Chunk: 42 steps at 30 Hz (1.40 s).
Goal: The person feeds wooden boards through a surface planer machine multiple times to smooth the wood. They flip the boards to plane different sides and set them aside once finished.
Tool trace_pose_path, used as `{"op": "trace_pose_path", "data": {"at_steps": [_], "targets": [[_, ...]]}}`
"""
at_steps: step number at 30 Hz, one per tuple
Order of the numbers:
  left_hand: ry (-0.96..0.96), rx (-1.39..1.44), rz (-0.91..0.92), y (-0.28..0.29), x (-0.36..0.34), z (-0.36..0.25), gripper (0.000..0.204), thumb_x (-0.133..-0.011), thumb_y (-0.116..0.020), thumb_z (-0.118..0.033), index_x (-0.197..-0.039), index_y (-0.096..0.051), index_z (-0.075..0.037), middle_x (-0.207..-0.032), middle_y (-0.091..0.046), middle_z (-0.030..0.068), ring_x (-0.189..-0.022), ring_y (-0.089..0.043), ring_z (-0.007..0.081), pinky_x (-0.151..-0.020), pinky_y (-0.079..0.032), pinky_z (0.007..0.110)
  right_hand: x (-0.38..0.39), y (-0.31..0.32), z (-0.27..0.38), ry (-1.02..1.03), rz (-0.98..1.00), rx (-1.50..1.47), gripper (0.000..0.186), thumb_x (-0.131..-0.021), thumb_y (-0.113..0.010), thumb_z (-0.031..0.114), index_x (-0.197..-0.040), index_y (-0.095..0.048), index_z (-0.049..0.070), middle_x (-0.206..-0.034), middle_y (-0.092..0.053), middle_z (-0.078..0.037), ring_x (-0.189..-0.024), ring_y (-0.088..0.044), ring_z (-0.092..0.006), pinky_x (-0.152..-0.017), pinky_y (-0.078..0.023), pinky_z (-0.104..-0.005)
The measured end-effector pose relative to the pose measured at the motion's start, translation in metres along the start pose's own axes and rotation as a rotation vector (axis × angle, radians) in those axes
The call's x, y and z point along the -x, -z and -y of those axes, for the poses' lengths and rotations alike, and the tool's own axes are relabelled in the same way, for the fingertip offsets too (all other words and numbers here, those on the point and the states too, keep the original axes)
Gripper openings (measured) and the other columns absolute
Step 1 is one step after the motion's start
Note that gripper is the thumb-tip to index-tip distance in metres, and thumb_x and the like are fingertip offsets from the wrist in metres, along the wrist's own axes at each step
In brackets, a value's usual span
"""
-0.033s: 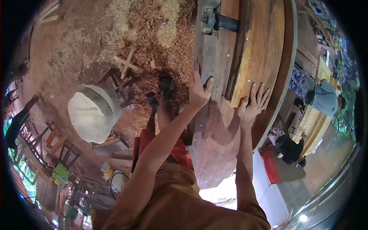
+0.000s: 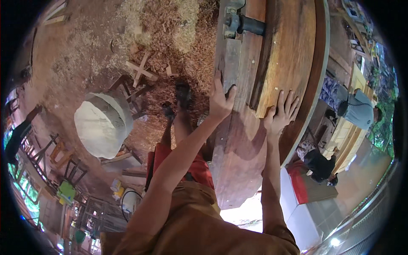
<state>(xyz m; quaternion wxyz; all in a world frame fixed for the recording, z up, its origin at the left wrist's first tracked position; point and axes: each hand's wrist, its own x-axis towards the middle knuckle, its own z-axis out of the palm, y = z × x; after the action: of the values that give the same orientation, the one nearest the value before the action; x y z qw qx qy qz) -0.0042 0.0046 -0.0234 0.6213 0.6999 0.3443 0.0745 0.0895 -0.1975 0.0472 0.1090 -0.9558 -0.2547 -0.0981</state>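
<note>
- Right hand [image 2: 279,117]: fingers spread, laid over the plank [image 2: 291,51], gripping nothing.
- The plank runs lengthwise ahead of those fingertips, its near end by the right thumb.
- Left hand [image 2: 222,104]: thumb and forefinger parted at the bench [image 2: 238,165] edge; other fingers hidden, so cannot tell whether they grip.
- Right hand is nearer; the plank lies rightward of the left fingers, apart.

Right hand [image 2: 277,120] and wooden board [image 2: 285,51] edged very slightly forward.
</note>
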Motion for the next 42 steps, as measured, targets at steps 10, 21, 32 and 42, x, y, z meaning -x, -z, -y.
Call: {"op": "trace_pose_path", "data": {"at_steps": [10,21,32,42], "targets": [[-0.110,-0.078,-0.083,-0.004,0.001,0.006,0.079,-0.098,-0.070,-0.025,-0.156,-0.030,0.011,-0.152,-0.043,0.0388,-0.140,-0.043,0.0558,-0.120,-0.037,0.054,-0.042,-0.020,-0.017,0.036,-0.015,0.041,0.054,-0.102,-0.044,0.037,-0.152,-0.061,0.024,-0.167,-0.043,-0.013,-0.155,-0.031,-0.0479,-0.126,-0.019,-0.0615],[-0.045,-0.058,-0.032,0.002,0.003,0.000,0.078,-0.101,-0.065,-0.028,-0.159,-0.027,0.008,-0.157,-0.039,0.0351,-0.146,-0.041,0.0491,-0.123,-0.033,0.049,-0.074,-0.033,-0.021,0.055,-0.050,0.023,0.054,-0.101,-0.049,0.042,-0.152,-0.060,0.028,-0.166,-0.045,-0.010,-0.154,-0.034,-0.0470,-0.126,-0.022,-0.0615],[-0.082,-0.058,-0.042,0.002,0.004,0.005,0.080,-0.098,-0.067,-0.025,-0.158,-0.027,0.009,-0.160,-0.036,0.0333,-0.149,-0.037,0.0481,-0.125,-0.029,0.048,-0.101,-0.040,-0.023,0.075,-0.029,0.026,0.056,-0.102,-0.049,0.044,-0.156,-0.056,0.029,-0.167,-0.043,-0.012,-0.155,-0.033,-0.0460,-0.126,-0.020,-0.0610],[-0.019,-0.037,0.004,0.005,0.000,-0.002,0.084,-0.098,-0.068,-0.028,-0.159,-0.024,0.009,-0.160,-0.034,0.0347,-0.150,-0.035,0.0490,-0.126,-0.027,0.050,-0.118,-0.045,-0.028,0.065,-0.019,0.028,0.057,-0.102,-0.045,0.049,-0.155,-0.057,0.028,-0.167,-0.043,-0.012,-0.154,-0.034,-0.0466,-0.126,-0.021,-0.0610]]}}
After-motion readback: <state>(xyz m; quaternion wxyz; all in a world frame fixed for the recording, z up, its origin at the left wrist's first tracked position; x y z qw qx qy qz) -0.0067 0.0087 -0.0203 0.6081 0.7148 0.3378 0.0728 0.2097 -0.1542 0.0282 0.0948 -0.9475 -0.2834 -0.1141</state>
